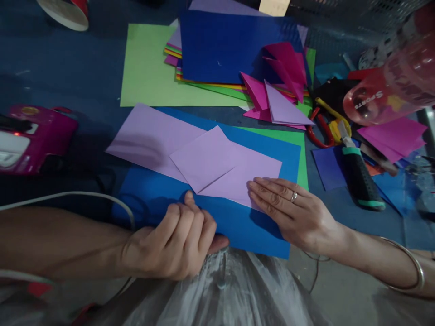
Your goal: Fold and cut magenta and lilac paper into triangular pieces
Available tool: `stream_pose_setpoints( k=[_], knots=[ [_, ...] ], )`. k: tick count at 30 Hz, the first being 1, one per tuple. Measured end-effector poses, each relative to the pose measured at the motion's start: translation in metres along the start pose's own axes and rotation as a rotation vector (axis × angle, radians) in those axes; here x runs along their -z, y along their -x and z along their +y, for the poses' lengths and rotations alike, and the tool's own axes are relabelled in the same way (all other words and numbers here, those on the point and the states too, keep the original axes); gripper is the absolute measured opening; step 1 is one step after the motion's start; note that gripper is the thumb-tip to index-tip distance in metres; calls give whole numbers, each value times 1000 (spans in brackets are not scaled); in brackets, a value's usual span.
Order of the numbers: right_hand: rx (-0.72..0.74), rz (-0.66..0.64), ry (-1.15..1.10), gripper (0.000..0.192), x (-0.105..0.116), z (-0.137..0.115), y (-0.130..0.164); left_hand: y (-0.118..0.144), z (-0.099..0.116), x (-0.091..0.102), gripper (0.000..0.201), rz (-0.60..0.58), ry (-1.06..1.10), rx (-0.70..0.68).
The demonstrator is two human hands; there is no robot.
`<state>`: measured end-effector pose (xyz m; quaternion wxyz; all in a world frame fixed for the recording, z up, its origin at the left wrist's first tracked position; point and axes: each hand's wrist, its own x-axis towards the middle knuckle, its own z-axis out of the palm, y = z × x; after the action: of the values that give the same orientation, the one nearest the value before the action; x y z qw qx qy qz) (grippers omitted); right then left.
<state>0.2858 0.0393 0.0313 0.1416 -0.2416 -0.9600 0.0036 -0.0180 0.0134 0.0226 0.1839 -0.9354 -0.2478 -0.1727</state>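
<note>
The purple paper (pixel 204 158) lies partly folded on a blue sheet (pixel 238 222) on the counter (pixel 68 77); the left hand (pixel 176 240) is curled, thumb pressing the fold's corner; the right hand (pixel 292 210) lies flat and open on the paper's edge; if either hand slips, the fold may go crooked.

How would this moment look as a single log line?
left hand: curled, thumb on folded lilac paper | right hand: flat on its right end | under it: blue sheet | nearby: utility knife
</note>
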Motion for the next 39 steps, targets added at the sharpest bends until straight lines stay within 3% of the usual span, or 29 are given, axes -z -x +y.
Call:
stream_pose_setpoints(
  k=[3, 7, 9, 14, 19, 30, 39],
  knots=[
    [9, -1, 6, 38, -1, 0, 0, -3, -11, 2, 37, 22, -58, -73],
    [15, 14, 31, 40, 0, 0, -2, -5, -18, -2, 18, 235, -15, -257],
    [14, 20, 41, 41, 0, 0, -3, -7, -16, -6, 24, 278, 45, -275],
    [15, 38, 50, 40, -1, -1, -5, -17, -10, -15, 42, 51, 178, -182],
    [15, 55, 9, 39, -3, -1, -7, -17, -14, -18, 44, 108, 173, -250],
    [50, -49, -58, 44, -7, -4, -15, -17, -10, -17, 48, 54, 205, -238],
    [32, 67, -48, 40, -4, -7, -16, -12, -8, -10, 47, 38, 169, -175]
  ],
)
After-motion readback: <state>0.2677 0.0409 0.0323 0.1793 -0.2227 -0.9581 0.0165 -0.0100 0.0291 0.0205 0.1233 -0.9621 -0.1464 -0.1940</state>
